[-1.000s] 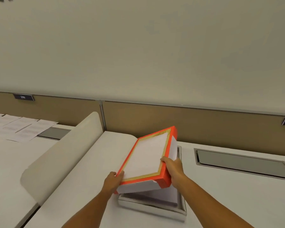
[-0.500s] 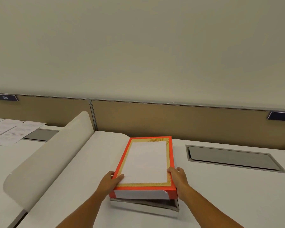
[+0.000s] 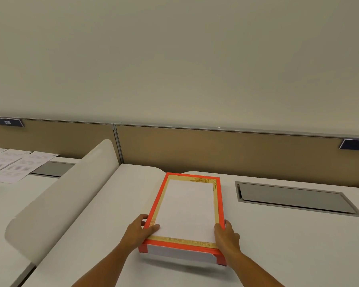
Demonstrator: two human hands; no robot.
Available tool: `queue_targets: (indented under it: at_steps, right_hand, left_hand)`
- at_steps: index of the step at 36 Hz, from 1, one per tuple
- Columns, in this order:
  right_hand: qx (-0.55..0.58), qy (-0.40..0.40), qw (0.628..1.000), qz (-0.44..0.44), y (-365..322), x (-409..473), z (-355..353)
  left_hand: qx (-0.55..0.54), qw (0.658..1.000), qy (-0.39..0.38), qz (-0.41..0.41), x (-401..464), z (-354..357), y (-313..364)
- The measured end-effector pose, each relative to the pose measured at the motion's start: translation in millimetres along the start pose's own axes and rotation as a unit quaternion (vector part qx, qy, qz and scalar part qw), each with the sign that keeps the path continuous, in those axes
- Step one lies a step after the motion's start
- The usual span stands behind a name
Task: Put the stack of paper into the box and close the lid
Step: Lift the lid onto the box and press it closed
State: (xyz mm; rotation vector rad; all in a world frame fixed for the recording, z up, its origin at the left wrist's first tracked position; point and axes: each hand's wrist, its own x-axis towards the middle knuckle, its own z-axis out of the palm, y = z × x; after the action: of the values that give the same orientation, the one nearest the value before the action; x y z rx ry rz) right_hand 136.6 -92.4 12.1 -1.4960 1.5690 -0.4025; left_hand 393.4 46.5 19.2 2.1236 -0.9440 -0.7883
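1. My left hand (image 3: 140, 229) grips the near left corner of the lid (image 3: 186, 214), thumb lying on top and fingers curled down its side.
2. My right hand (image 3: 226, 235) clasps the near right corner the same way.
3. The lid is orange-edged with a gold border and a white centre panel, lying flat and level over the box on the white desk (image 3: 288, 245).
4. I cannot see the box or the stack of paper beneath it.
5. A grey recessed panel (image 3: 294, 198) sits in the desk to the right.
6. Printed sheets (image 3: 15, 164) lie on the next desk, far left.
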Motion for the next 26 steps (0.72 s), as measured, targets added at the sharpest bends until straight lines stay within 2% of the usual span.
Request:
queue_targets:
  at_steps: [13,16,22,26]
  right_hand:
    - [-0.095,-0.031,0.995,0.032,13.4,4.8,0.3]
    - [-0.115,-0.009,0.993,0.031,13.7,2.6,-0.2]
    - [-0.209,0.031,0.969,-0.126,-3.1,6.6,-0.5]
    - [-0.285,-0.007,0.937,-0.203,-15.9,16.3,4.6]
  left_hand:
    - [0.086,0.993,-0.074,-0.035,11.4,-0.6,-3.0]
    - [0.109,0.99,-0.082,-0.029,17.0,2.2,0.0]
    - [0.165,0.986,-0.016,0.033,29.2,12.6,20.1]
    - [0.237,0.968,-0.026,0.081,37.6,24.4,32.3]
